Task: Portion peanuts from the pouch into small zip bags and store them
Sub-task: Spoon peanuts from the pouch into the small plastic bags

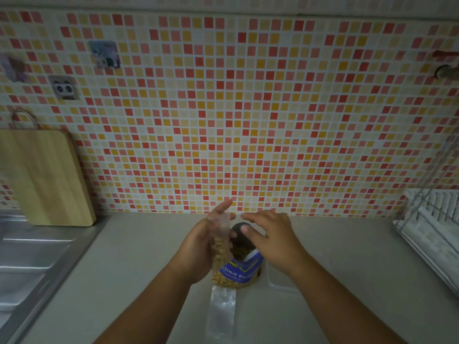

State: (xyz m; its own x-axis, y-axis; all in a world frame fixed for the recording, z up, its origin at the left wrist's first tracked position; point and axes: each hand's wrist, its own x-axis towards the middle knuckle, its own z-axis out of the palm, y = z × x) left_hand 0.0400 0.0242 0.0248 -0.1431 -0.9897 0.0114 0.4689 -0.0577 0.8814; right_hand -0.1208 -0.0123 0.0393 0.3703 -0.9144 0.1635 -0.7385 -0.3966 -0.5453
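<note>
A blue salted-peanut pouch [239,270] stands open on the beige counter [129,269], with peanuts visible inside its dark mouth. My left hand [198,247] holds a small clear zip bag [220,247] upright against the pouch's left side; the bag is partly filled with peanuts. My right hand [270,237] hovers over the pouch's mouth, fingers spread, thumb near the opening, holding nothing that I can see. An empty clear zip bag [222,311] lies flat on the counter in front of the pouch. Another clear bag [280,279] lies to the pouch's right.
A wooden cutting board [47,177] leans on the tiled wall at the left, above a steel sink drainboard [32,254]. A white wire dish rack [432,224] stands at the right edge.
</note>
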